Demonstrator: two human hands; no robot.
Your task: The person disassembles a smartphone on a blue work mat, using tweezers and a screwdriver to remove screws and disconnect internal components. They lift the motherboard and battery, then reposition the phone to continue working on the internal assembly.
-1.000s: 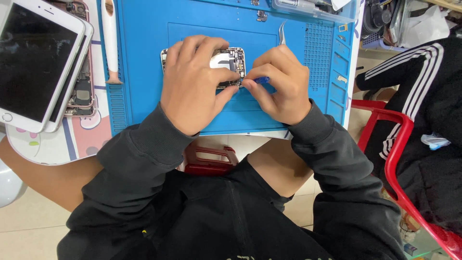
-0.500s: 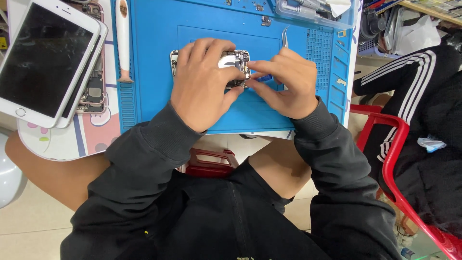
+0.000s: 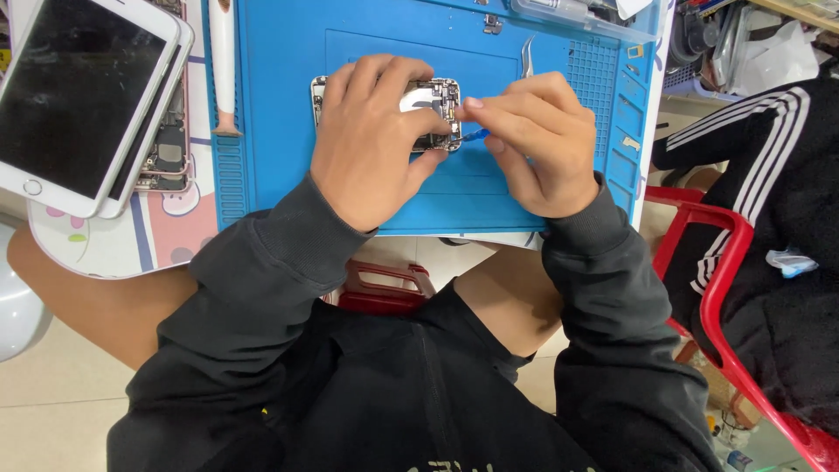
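The left hand [image 3: 371, 140] lies flat over the opened phone [image 3: 433, 109] and presses it down on the blue mat [image 3: 280, 105], likely so it cannot slide. The right hand [image 3: 533, 140] pinches a thin blue tool [image 3: 474, 135], its tip touching the phone's edge, held low for careful poking. Metal tweezers [image 3: 527, 54] wait just above on the mat. Another white phone [image 3: 83, 92] rests far left on the worktop [image 3: 114, 245].
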